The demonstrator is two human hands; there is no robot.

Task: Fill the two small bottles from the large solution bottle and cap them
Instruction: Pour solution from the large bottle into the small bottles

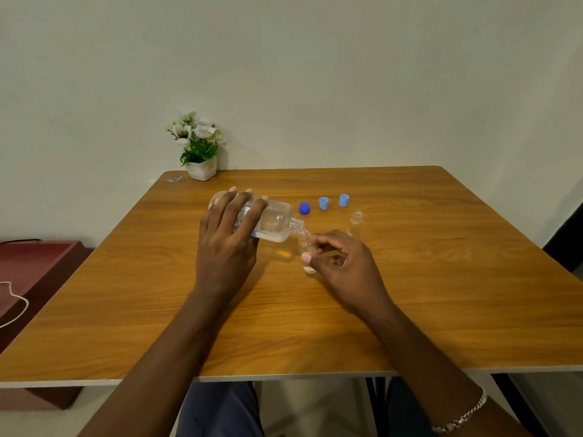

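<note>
My left hand grips the large clear solution bottle, which lies tipped on its side with its open neck pointing right. The neck meets the mouth of a small clear bottle that stands on the table, pinched by the fingers of my right hand. A little pale liquid shows at that small bottle's bottom. The second small bottle stands upright and uncapped behind my right hand. A dark blue cap and two light blue caps sit in a row farther back.
The wooden table carries a white pot of artificial flowers at its back left corner, with a small scrap beside it. A reddish-brown piece of furniture with a white cord stands left of the table.
</note>
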